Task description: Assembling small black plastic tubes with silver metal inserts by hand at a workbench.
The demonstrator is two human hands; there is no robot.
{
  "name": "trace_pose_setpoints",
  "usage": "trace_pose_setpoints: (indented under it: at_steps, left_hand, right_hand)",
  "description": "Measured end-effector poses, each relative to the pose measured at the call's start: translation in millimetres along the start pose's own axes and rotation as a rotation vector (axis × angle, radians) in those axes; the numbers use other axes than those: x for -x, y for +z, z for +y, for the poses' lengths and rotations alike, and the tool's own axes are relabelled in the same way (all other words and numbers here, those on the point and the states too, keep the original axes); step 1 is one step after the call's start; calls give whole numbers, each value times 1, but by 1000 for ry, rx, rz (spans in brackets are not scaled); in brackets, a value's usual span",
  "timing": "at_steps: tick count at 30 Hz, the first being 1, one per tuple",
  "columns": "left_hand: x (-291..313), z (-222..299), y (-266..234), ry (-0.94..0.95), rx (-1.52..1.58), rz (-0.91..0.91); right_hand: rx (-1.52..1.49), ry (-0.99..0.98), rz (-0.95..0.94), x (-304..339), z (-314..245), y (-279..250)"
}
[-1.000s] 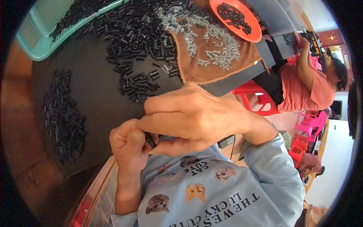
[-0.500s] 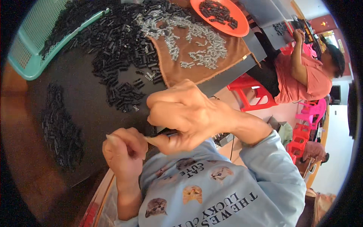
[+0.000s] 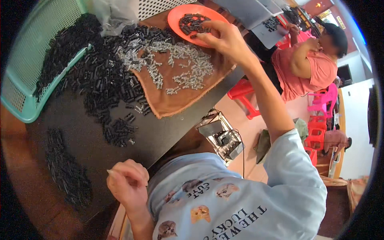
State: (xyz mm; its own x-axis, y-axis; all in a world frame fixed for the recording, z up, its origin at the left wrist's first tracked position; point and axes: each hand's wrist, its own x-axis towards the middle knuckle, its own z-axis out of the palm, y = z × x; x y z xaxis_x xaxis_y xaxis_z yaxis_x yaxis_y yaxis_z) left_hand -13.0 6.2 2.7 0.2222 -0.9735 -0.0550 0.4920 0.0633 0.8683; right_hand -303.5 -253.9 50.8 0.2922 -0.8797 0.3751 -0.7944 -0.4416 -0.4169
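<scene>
My right hand (image 3: 226,38) reaches far across to an orange plate (image 3: 175,18) holding small black cylindrical pieces (image 3: 192,22). Its fingertips rest on the plate's near side, touching the pieces; whether they pinch one is unclear. My left hand (image 3: 128,184) hovers at the front edge of the black table (image 3: 160,136), fingers loosely curled, nothing visible in it. A brown cloth (image 3: 176,102) between the hands carries several small silver springs (image 3: 180,68). A big heap of black pieces (image 3: 96,76) lies to the left of the cloth.
A teal mesh basket (image 3: 24,80) with more black pieces sits at the far left. A band of black pieces (image 3: 64,168) lies left of my left hand. A small metal device (image 3: 222,136) stands below the table edge. Another person in pink (image 3: 308,68) sits beyond red and pink stools (image 3: 244,94).
My hands were pressed together over a small black piece near my chest. They have parted: the right hand went up to the orange plate, and the left stayed low by the table edge.
</scene>
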Motion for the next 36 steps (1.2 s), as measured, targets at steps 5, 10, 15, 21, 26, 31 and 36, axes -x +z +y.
trace_pose_setpoints:
  at_steps: [5,10,15,21,26,31,36]
  left_hand:
    - [-2,-7,-6,73,-21,-66]
    - [-2,-7,-12,199,-129,-245]
    - [3,3,-10,249,-351,-329]
    - [22,12,-20,341,-545,-352]
    - [39,13,-35,402,-644,-271]
    - [43,17,-40,548,-738,-238]
    - [50,14,-54,650,-822,-91]
  right_hand:
    - [-85,-132,49,3,5,15]
    - [-274,-532,-171,34,-74,38]
    - [-360,-694,-351,50,-153,57]
    - [-412,-864,-325,46,-205,93]
    - [-499,-986,-333,49,-245,129]
    - [-496,-1141,-347,54,-290,155]
    - [-451,-1177,-190,64,-308,178]
